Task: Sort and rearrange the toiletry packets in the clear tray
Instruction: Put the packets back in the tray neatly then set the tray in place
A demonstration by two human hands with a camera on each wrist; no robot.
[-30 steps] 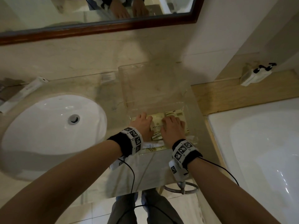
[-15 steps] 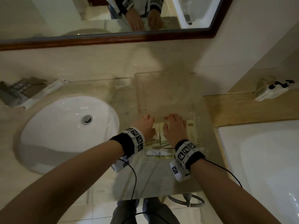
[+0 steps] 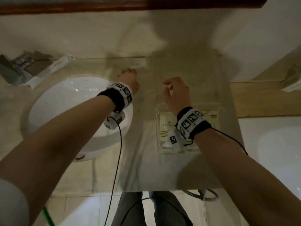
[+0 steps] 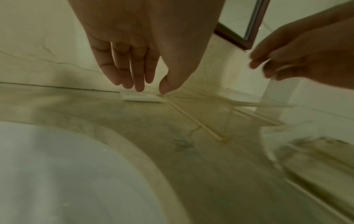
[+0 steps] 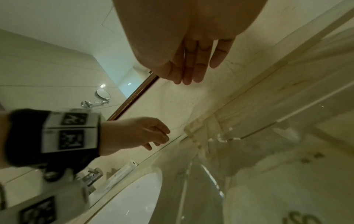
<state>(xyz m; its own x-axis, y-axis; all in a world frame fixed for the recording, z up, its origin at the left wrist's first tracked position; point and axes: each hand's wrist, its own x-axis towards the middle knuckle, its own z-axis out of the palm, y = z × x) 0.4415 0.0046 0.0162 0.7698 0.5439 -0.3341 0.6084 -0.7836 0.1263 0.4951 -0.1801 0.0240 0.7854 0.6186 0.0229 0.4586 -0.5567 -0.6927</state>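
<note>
The clear tray [image 3: 219, 82] sits on the marble counter between the sink and the bathtub. Cream toiletry packets [image 3: 166, 128] lie in its near compartment, partly hidden by my right wrist. A small white packet [image 3: 139, 63] lies outside the tray against the back wall, also in the left wrist view [image 4: 140, 98]. My left hand [image 3: 128, 72] reaches to it with straight fingers, tips just at the packet [image 4: 151, 91]. My right hand [image 3: 167, 85] hovers by the tray's left wall with loosely curled fingers and holds nothing [image 5: 184, 78]; whether it touches the wall is unclear.
A white sink [image 3: 65, 103] is to the left, with a long white box [image 3: 53, 67] and dark items behind it. The bathtub [image 3: 276, 152] lies to the right beyond a wooden ledge [image 3: 260, 98]. The mirror frame [image 3: 146, 5] runs along the top.
Both hands have left the packets in the near compartment. The left has gone forward and left to the small white packet by the wall; the right has lifted over the tray's far part.
</note>
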